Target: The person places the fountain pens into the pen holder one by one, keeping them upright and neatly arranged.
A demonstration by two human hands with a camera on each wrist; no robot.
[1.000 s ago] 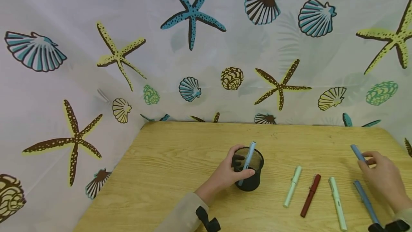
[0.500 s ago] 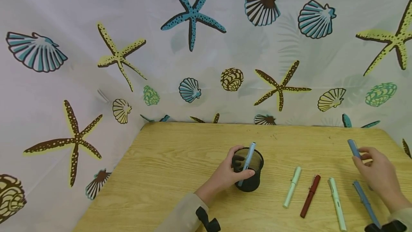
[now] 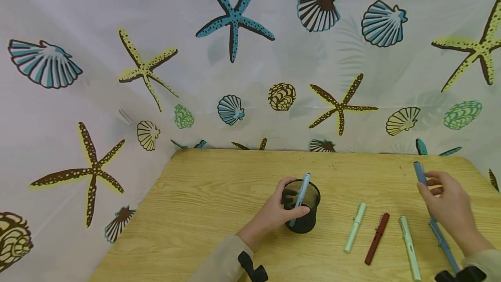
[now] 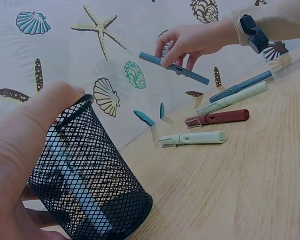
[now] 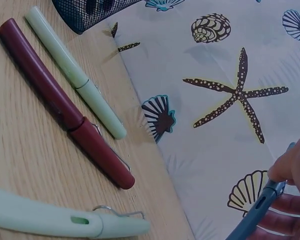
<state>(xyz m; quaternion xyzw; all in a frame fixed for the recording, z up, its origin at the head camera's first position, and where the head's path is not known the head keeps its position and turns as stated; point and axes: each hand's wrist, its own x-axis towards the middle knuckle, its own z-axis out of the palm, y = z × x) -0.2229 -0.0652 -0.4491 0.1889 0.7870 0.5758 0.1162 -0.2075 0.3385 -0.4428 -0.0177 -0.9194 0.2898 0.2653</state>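
Note:
My left hand (image 3: 279,208) grips a black mesh pen cup (image 4: 97,170) from its left side, thumb near the rim in the left wrist view. A light blue pen (image 3: 303,188) leans inside the cup, its capped end above the rim. My right hand (image 3: 450,197) pinches a blue-grey pen (image 4: 175,68) between thumb and fingers, raised over the table's right side. Below it lies another blue pen (image 3: 444,245), partly hidden by this hand. Left of that are a pale green pen (image 3: 409,247), a dark red pen (image 3: 377,238) and another pale green pen (image 3: 355,228).
The wooden table (image 3: 215,195) ends at a white cloth backdrop (image 3: 254,121) printed with starfish and shells. A similar cloth hangs along the left side. The lying pens form a row between the cup and my right hand.
My right hand has risen and moved left with the blue-grey pen, which now stands more upright. My left hand and the pen cup have stayed in place.

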